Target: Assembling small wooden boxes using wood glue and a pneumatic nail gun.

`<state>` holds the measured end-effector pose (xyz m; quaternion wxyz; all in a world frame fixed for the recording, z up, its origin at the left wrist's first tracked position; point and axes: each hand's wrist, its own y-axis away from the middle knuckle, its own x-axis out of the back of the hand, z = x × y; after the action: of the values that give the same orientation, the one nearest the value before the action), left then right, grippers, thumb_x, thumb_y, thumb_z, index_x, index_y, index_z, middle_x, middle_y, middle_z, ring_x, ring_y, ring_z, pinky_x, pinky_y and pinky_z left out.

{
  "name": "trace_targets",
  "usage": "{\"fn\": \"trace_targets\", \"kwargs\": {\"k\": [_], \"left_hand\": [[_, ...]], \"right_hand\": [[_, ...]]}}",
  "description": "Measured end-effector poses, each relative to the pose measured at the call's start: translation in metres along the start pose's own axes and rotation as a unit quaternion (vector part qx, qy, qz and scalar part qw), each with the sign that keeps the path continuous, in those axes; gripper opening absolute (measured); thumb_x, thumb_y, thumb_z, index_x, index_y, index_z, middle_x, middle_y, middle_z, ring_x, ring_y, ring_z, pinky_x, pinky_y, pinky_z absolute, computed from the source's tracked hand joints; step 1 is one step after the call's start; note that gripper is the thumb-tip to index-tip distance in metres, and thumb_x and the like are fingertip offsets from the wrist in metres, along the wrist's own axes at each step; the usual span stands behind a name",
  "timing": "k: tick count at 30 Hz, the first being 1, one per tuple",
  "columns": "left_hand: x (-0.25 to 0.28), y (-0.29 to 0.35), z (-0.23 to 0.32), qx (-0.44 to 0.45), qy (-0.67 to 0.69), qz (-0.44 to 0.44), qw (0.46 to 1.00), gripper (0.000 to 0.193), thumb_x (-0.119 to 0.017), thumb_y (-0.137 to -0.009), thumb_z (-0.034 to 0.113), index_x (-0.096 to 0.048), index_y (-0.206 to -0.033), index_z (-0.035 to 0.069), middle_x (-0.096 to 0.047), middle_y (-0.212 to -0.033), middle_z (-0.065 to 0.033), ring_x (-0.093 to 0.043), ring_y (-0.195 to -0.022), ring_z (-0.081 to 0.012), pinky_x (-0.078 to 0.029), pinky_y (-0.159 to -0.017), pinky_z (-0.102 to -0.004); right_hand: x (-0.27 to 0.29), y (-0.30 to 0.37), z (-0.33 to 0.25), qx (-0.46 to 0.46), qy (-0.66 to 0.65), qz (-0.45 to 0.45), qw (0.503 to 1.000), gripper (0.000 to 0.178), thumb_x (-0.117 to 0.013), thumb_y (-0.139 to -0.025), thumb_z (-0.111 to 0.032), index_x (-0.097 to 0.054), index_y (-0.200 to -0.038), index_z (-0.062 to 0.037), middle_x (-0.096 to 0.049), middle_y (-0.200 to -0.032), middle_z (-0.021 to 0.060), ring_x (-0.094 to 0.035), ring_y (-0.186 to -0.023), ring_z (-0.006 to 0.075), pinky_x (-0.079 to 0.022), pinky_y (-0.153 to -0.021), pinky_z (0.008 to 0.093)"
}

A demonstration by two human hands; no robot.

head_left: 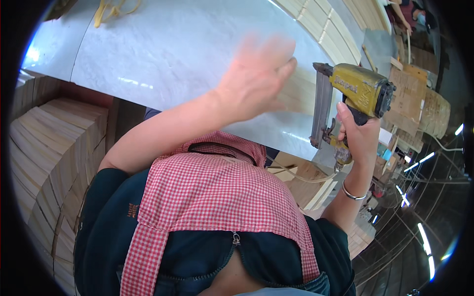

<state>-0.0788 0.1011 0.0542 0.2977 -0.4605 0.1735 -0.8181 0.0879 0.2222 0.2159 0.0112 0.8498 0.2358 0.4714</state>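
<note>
My right hand is wrapped round the grip of a yellow pneumatic staple gun. The gun is raised at the right, with its long dark magazine on the side toward my left hand. An air hose runs from the gun's lower end. Over the table my left hand reaches in, its fingers smeared by motion, so I cannot make out whether they hold anything. Beside it, partly hidden by the hand and the gun, pale wood lies on the glossy grey tabletop.
Pale wooden strips lie in rows along the table's far right. A yellowish cord rests at the far left. Stacked wood pieces stand low on the left. Cartons and another person are off to the right.
</note>
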Motion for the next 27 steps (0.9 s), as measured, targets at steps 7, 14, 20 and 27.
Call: {"fn": "trace_targets", "kwargs": {"k": [7, 14, 20, 27], "left_hand": [[-0.032, -0.009, 0.03, -0.052, -0.105, -0.23, 0.966, 0.082, -0.082, -0.075, 0.045, -0.055, -0.142, 0.005, -0.053, -0.135, -0.0168, -0.047, -0.123, -0.0313, -0.029, -0.117, -0.0523], [-0.033, -0.011, 0.03, -0.031, -0.061, -0.244, 0.967, 0.082, -0.083, -0.074, 0.044, -0.056, -0.142, 0.006, -0.048, -0.141, -0.015, -0.045, -0.126, -0.0316, -0.03, -0.116, -0.0505], [-0.033, -0.01, 0.03, -0.028, -0.06, -0.236, 0.969, 0.081, -0.083, -0.074, 0.043, -0.057, -0.141, 0.006, -0.049, -0.14, -0.0153, -0.045, -0.125, -0.0316, -0.03, -0.116, -0.05], [-0.032, -0.01, 0.028, -0.028, -0.055, -0.234, 0.97, 0.079, -0.082, -0.075, 0.042, -0.057, -0.141, 0.006, -0.049, -0.14, -0.0156, -0.046, -0.125, -0.0322, -0.03, -0.116, -0.0501]], "right_hand": [[0.017, -0.001, 0.04, -0.029, -0.025, -0.006, 0.999, 0.028, -0.08, -0.086, -0.017, -0.066, -0.101, 0.0024, -0.064, -0.07, 0.0039, -0.05, -0.043, 0.0102, -0.04, -0.04, 0.0237], [0.018, -0.01, 0.048, -0.01, -0.037, -0.056, 0.998, 0.029, -0.08, -0.086, -0.017, -0.067, -0.103, 0.0032, -0.063, -0.069, 0.0037, -0.049, -0.042, 0.0102, -0.04, -0.04, 0.0234], [0.016, -0.014, 0.045, -0.019, -0.029, -0.063, 0.997, 0.03, -0.08, -0.086, -0.017, -0.067, -0.104, 0.0035, -0.065, -0.07, 0.0039, -0.049, -0.042, 0.0104, -0.039, -0.04, 0.0236], [0.02, -0.023, 0.038, -0.038, 0.018, -0.084, 0.996, 0.027, -0.08, -0.086, -0.016, -0.068, -0.101, 0.0033, -0.065, -0.07, 0.0037, -0.049, -0.043, 0.0104, -0.039, -0.04, 0.024]]}}
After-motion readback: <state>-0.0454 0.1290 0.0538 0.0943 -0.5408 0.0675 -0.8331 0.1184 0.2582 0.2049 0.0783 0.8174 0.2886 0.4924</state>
